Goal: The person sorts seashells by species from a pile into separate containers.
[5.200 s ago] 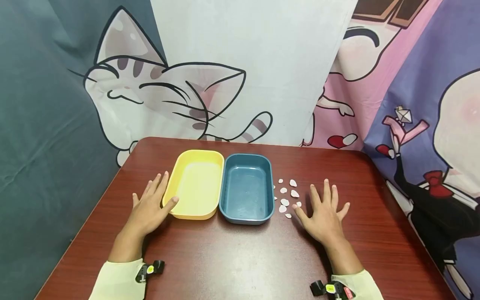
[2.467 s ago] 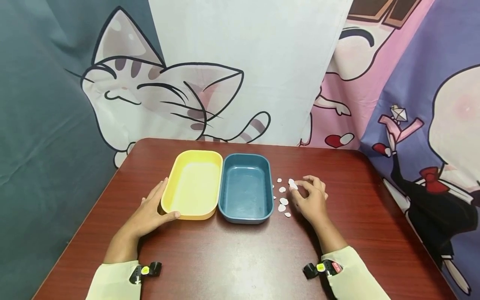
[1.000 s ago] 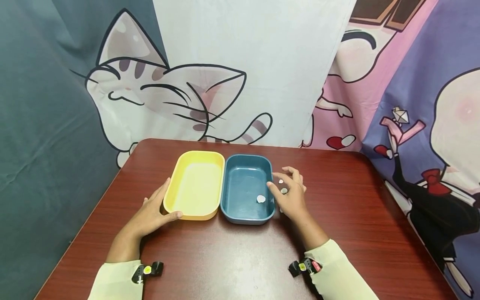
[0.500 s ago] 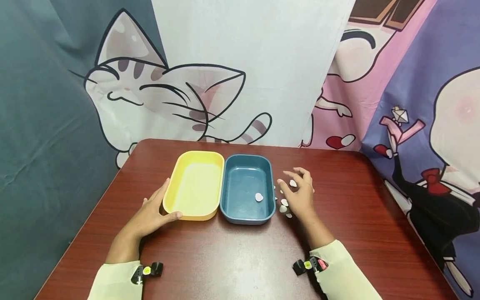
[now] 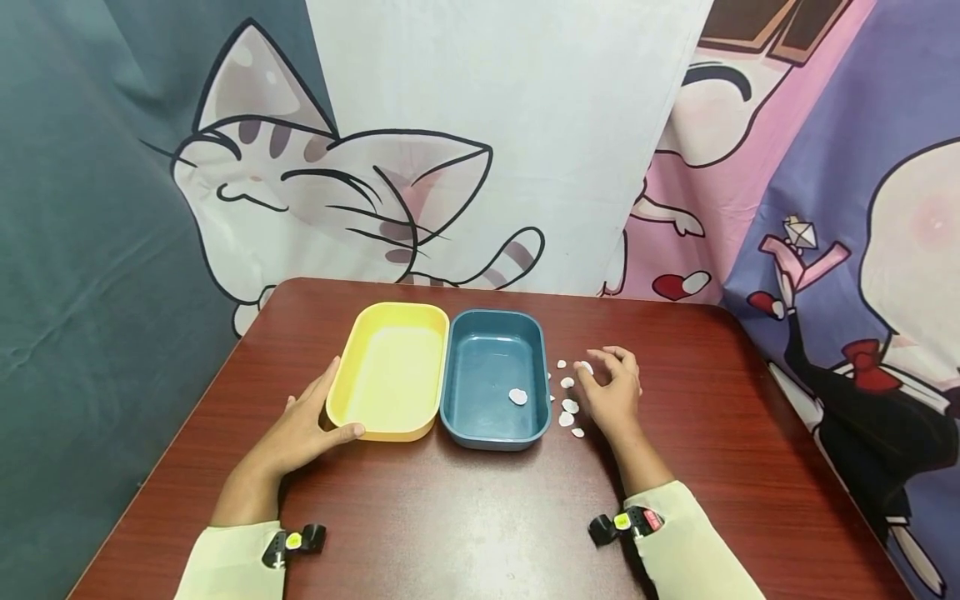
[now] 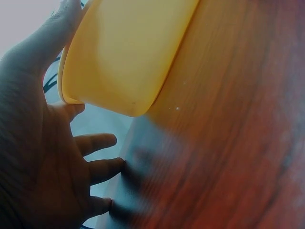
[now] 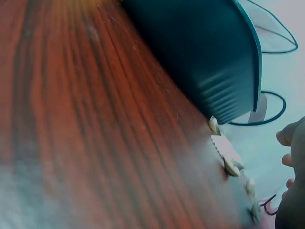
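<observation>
My left hand (image 5: 300,437) rests against the near left corner of a yellow tray (image 5: 390,367), thumb at the front rim and the other fingers stretched along its left side. Next to it stands a blue tray (image 5: 491,358) with one white seashell (image 5: 517,397) lying inside. To the right of that, my right hand (image 5: 617,400) is low over the table, thumb and index finger apart on either side of another seashell (image 5: 587,367). In the right wrist view, several seashells (image 7: 226,151) lie beside the blue tray's outer wall.
Both trays stand side by side on a dark red-brown wooden table (image 5: 450,517). More small shells (image 5: 567,406) are scattered between the blue tray and my right hand. Behind the table hangs a white cloth (image 5: 517,100) printed with a cartoon cat.
My right hand picked up a shell and let it go in the blue tray, then moved back right over another shell. My left hand closed in against the yellow tray and stays there.
</observation>
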Demonstrator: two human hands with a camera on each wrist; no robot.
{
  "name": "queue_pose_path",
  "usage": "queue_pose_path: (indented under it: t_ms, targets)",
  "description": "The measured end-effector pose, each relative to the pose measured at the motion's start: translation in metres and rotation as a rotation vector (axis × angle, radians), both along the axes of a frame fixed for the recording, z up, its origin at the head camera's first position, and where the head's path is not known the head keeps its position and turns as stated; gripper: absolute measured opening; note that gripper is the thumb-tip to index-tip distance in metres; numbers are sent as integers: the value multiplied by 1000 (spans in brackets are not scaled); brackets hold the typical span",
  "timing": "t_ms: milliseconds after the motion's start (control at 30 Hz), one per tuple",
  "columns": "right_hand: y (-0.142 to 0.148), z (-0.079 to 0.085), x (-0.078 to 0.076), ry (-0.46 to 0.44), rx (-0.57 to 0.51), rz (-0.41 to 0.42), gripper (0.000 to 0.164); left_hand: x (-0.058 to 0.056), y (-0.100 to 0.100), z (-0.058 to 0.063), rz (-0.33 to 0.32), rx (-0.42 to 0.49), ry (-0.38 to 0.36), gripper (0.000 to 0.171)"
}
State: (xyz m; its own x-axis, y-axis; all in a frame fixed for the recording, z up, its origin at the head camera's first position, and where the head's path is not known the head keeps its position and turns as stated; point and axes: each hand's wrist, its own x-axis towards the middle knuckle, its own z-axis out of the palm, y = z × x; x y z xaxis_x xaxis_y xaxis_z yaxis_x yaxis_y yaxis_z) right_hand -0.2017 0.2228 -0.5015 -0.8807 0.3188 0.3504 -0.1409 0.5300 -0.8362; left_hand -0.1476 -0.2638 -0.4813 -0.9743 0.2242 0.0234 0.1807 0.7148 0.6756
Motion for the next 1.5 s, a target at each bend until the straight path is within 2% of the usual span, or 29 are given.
queue_pose_path:
  t_ms: [167,600,933,1500]
  targets:
    - [4,-6,-3,-24,39,-24,34,0,1,1,0,1,-4,122]
    - [10,-15,-4,-125,97,-16,37,0,2,1,-3,-10,5,122]
    - [11,-16,-5,-256,162,-18,42,2,2,2,-1,-5,4,122]
    - [6,-13,-8,-304,225,-50,41,1,1,2,0,-9,1,122]
